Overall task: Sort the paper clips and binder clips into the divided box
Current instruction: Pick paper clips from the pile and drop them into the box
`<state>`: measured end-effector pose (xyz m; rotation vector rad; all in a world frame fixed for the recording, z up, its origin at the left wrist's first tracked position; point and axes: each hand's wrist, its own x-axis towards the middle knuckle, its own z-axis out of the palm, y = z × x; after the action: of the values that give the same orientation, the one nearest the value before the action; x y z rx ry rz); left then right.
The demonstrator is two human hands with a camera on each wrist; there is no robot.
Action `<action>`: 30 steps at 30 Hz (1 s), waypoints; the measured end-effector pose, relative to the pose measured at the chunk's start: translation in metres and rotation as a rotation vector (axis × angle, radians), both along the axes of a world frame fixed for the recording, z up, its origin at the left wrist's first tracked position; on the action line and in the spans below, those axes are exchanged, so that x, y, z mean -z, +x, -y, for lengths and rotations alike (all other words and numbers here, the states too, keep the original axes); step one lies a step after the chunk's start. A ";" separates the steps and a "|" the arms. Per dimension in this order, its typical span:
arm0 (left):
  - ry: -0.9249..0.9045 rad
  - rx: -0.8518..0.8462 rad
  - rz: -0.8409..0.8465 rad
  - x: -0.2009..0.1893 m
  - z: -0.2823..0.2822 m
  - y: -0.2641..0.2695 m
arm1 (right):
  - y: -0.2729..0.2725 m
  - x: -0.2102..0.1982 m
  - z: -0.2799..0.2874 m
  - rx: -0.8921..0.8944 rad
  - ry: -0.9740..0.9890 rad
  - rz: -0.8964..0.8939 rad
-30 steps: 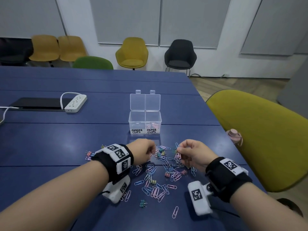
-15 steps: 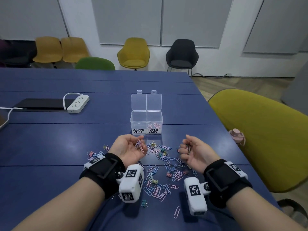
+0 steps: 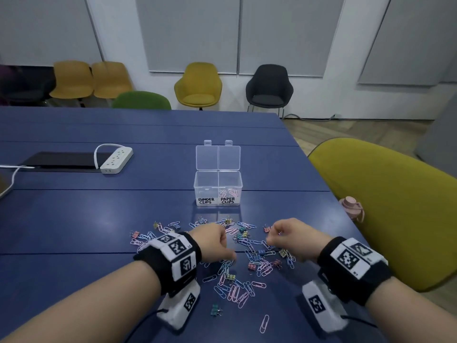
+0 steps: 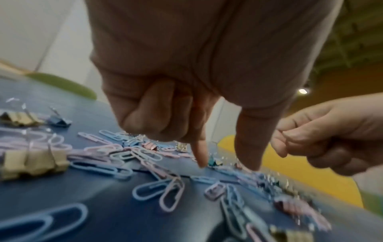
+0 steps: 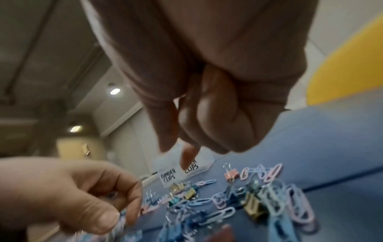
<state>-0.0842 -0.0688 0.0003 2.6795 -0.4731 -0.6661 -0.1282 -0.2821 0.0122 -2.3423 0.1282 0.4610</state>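
Observation:
Pastel paper clips (image 3: 237, 293) and small binder clips (image 3: 252, 266) lie scattered on the blue table (image 3: 74, 219). Beyond them stands the clear divided box (image 3: 206, 184), lid open. Its right cell, labelled PAPER CLIPS, holds a few pink clips (image 3: 228, 193); the BINDER CLIPS cell looks empty. My left hand (image 3: 231, 256) is knuckles-up over the pile. In the left wrist view, my left hand (image 4: 225, 165) points thumb and forefinger down beside a teal binder clip (image 4: 215, 162). Its other fingers curl round paper clips (image 5: 111, 194). My right hand (image 3: 270, 237) hovers curled, thumb against forefinger, seemingly pinching paper clips.
A white power strip (image 3: 116, 160) and a black slab (image 3: 59, 158) lie at the far left. A yellow-green chair (image 3: 395, 206) stands close to the table's right edge, with a pink bottle top (image 3: 351, 206) beside it. More chairs line the back wall.
Half a second ago both hands were turned palm-up above the pile with clips lying in them. Both have rolled knuckles-up again and dropped back onto the pile.

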 end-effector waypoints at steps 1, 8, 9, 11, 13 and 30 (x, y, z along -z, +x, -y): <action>0.048 0.022 0.004 0.002 0.002 -0.001 | -0.003 -0.002 -0.002 -0.111 -0.156 0.022; 0.180 0.073 0.041 0.009 0.013 0.004 | -0.011 0.013 -0.016 -0.276 -0.559 0.002; 0.171 0.068 0.040 0.010 0.012 0.005 | -0.011 0.016 -0.018 -0.274 -0.556 0.007; 0.161 0.068 0.041 0.009 0.012 0.005 | -0.009 0.018 -0.020 -0.272 -0.555 0.015; 0.166 0.068 0.046 0.009 0.011 0.006 | -0.007 0.018 -0.023 -0.278 -0.557 0.031; -0.464 -0.373 -0.143 -0.002 -0.019 0.012 | -0.004 0.025 -0.028 -0.302 -0.508 0.064</action>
<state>-0.0721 -0.0498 0.0022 2.1800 -0.0678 -0.5504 -0.1324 -0.2541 -0.0129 -2.8904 -0.1610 0.5472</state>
